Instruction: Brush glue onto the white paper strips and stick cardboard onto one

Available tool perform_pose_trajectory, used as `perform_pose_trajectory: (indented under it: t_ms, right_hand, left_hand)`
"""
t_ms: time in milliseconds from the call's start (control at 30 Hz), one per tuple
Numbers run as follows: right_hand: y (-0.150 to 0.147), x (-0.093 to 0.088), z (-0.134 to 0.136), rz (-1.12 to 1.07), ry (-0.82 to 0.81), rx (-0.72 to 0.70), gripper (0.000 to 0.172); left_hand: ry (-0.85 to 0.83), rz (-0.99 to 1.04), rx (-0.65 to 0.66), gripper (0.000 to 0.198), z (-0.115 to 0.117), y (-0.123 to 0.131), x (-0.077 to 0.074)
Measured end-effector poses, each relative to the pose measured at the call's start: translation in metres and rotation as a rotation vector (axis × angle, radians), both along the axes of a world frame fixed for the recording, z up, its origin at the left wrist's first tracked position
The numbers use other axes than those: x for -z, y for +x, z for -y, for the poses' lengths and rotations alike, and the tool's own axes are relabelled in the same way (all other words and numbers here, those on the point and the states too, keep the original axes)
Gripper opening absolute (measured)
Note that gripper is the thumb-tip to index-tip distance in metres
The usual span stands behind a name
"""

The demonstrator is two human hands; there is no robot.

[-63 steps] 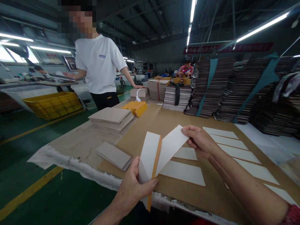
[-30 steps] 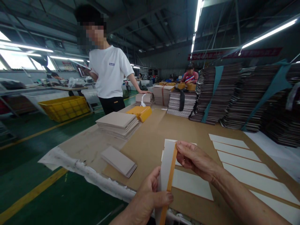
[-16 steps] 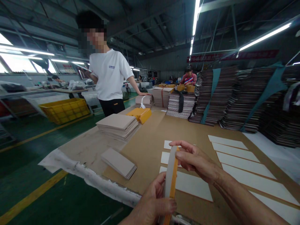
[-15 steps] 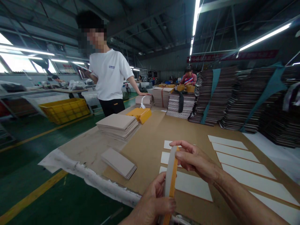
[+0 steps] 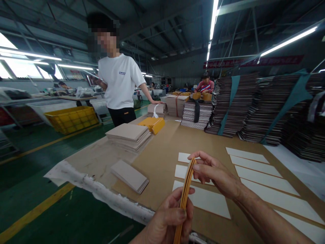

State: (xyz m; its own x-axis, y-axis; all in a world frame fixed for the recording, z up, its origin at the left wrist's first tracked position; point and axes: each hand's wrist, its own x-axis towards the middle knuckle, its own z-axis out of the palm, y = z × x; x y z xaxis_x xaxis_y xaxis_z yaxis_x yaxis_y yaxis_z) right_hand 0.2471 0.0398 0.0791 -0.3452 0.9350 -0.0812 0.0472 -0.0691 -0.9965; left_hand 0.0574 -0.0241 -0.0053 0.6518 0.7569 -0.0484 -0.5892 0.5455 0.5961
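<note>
A thin stack of orange-edged strips [image 5: 187, 184] stands upright and slightly bowed between my hands, its edges turned toward me. Near the lower end, my left hand [image 5: 171, 213] is closed round it, thumb across the edges. My right hand [image 5: 212, 173] pinches the top end between thumb and fingers. Beneath and behind the hands, white rectangular pieces [image 5: 209, 200] lie spaced out on the brown tabletop [image 5: 162, 162]. Another row of white pieces with orange edges [image 5: 264, 173] lies to the right, beyond my right forearm.
Grey boards form a small stack [image 5: 130, 176] and a taller stack [image 5: 129, 135] on the left. Behind them sits a yellow bundle [image 5: 152, 124]. Tall stacks of dark-edged sheets [image 5: 232, 105] line the far right. A person in a white shirt [image 5: 120, 81] stands across the table.
The held stack has turned so its orange edges face me more and its pale face less. It now bows, with thin gaps showing between strips. Both hands keep hold.
</note>
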Motion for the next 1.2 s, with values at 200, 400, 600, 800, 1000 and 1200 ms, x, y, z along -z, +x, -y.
perform_pose_trajectory:
  t_ms: [200, 400, 600, 800, 1000, 1200]
  right_hand:
    - [0.000, -0.001, 0.001, 0.016, 0.004, 0.000, 0.041]
    - [0.000, -0.006, 0.001, -0.011, 0.016, 0.017, 0.041]
    - [0.004, -0.001, 0.003, -0.031, 0.028, 0.008, 0.035]
    - [0.003, 0.002, 0.002, 0.068, -0.037, 0.201, 0.028]
    - [0.053, 0.008, -0.028, 0.058, -0.074, 0.592, 0.032]
    - [0.093, 0.030, -0.094, -0.054, 0.019, 0.885, 0.024]
  left_hand:
    - [0.010, 0.077, 0.043, 0.051, -0.001, 0.001, 0.000]
    - [0.043, 0.148, 0.073, 0.052, -0.003, 0.003, 0.007]
    - [0.032, 0.180, 0.101, 0.055, -0.002, 0.003, 0.009]
    - [0.095, -0.003, 0.033, 0.058, -0.001, 0.003, 0.004]
    - [0.160, -0.278, -0.066, 0.056, -0.004, -0.017, 0.010]
    - [0.179, -0.380, -0.147, 0.041, -0.007, -0.039, 0.020]
